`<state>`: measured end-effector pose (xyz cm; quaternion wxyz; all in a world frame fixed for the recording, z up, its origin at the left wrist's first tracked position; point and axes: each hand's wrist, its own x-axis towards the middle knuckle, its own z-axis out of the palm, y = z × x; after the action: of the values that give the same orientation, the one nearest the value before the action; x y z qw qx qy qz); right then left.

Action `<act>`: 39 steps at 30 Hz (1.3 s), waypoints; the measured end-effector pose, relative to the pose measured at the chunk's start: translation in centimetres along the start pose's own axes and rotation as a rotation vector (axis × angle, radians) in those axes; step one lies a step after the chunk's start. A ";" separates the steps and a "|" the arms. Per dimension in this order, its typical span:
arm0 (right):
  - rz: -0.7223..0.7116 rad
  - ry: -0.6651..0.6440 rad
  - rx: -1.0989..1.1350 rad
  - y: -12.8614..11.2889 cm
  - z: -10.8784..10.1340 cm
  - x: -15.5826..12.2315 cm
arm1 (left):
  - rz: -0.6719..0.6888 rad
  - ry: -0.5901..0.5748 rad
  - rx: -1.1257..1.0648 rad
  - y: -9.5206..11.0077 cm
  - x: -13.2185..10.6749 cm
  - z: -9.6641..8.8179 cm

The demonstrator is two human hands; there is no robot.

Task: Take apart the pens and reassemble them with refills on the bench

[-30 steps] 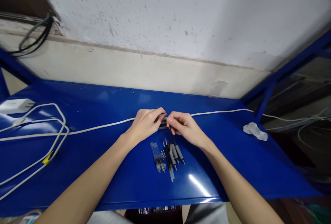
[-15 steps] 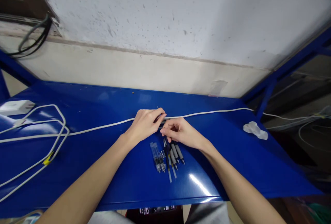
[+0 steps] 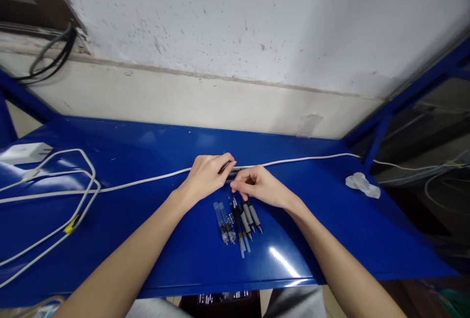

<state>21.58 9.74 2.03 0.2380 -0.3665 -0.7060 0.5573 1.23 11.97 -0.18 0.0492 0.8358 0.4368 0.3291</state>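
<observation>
**Bringing my right fingers down to the pen parts**

From my head camera: a second ago my right fingers (image 3: pixel 243 188) were up near my left ones. Now they have come lower, to the top of the dark refills (image 3: pixel 238 225), where two pale tail ends show instead of one. I take it that another refill has joined or shifted in that group, so the parts look laid out by kind. My right fingertips are drawn close together; I cannot tell whether they pinch anything. My left fingers (image 3: pixel 228 156) curl with thumb and forefinger close, over the white cable (image 3: pixel 147 180); their grip is hidden too. Slender pieces (image 3: pixel 240 171) lie between my hands.

The refills rest on the blue bench (image 3: pixel 176 259), tips away from me, between clear barrels (image 3: pixel 221 216) and grey-gripped front sections (image 3: pixel 248 214), their slim dark bodies partly overlapping.
</observation>
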 end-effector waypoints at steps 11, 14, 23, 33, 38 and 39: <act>0.008 -0.092 -0.294 0.0 0.9 -0.2 | -0.006 0.008 0.001 -0.3 -0.1 0.3; 0.006 -0.111 -0.367 0.0 1.0 -0.3 | -0.007 0.010 0.004 -0.2 -0.1 0.3; -0.032 -0.151 -0.428 -0.3 0.9 -0.6 | -0.010 -0.008 0.012 -0.1 -0.1 0.2; -0.134 0.301 -0.348 0.6 -0.2 0.3 | -0.145 -0.006 0.042 0.5 0.7 -2.0; -0.111 0.411 -0.618 1.6 -1.2 0.6 | -0.436 -0.065 0.080 3.3 -1.9 -4.6; -0.107 0.392 -0.655 1.7 -1.2 0.5 | -0.487 -0.097 0.099 3.7 -3.0 -4.8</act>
<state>22.54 11.07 0.71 0.2673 -0.4855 -0.8059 0.2084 -0.24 6.38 3.39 0.1071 0.7221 0.6380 0.2450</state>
